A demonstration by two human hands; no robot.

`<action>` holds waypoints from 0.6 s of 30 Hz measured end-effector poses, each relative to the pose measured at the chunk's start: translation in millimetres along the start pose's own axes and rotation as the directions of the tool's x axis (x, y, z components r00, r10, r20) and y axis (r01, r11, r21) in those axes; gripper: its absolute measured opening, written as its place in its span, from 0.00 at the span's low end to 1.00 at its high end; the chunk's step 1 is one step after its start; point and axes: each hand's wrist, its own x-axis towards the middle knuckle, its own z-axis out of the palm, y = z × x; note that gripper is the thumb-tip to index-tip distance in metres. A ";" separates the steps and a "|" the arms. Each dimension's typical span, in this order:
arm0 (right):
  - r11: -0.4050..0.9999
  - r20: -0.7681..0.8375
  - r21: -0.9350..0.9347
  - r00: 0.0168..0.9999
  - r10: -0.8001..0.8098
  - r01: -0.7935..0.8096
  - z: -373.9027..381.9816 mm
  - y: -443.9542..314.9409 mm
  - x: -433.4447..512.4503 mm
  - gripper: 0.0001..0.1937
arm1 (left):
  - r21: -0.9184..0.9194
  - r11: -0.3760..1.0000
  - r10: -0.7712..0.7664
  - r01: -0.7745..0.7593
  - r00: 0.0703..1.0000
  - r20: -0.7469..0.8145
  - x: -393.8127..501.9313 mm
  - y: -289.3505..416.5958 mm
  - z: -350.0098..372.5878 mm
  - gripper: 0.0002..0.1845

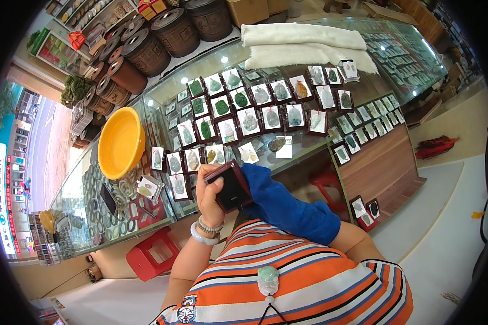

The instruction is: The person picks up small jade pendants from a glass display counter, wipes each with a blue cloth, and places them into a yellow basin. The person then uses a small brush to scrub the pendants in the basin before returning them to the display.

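Observation:
My left hand [211, 197] grips a small dark box [232, 187] with a reddish-brown frame and black face, thumb lying across the front. A bead bracelet and a pale bangle [203, 235] circle that wrist. Bright blue cloth [286, 205] drapes over my right forearm and hides my right hand; its upper end meets the box's right side. Just beyond, on the glass counter [309, 152], lie rows of framed carved pendants, such as a green one [221, 106] and an orange one [301, 88]. A loose dark carved piece [276, 144] rests beside a white card [284, 148].
A yellow plastic basin [120, 142] stands at left above bangles [101, 223] in the glass case. White cloth [305, 44] lies along the far side. Brown lidded jars [146, 53] line the back left. A red stool [154, 254] is low at left; a wooden-topped case [382, 162] is right.

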 end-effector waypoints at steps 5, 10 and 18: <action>0.981 0.165 -0.191 0.983 0.075 -0.042 -14.9 -2.2 -0.8 0.35 | 0.027 0.999 0.041 -0.042 0.998 0.048 -6.8 3.9 1.6 0.14; 0.956 0.030 -0.214 0.977 0.212 -0.201 -6.8 2.2 6.0 0.24 | 0.080 0.984 0.147 -0.159 0.978 0.145 -11.4 -1.5 3.0 0.13; 0.876 0.128 0.224 0.904 0.407 -0.427 5.2 16.4 25.8 0.19 | 0.085 0.989 0.119 -0.123 0.991 0.056 -15.8 -4.0 1.7 0.12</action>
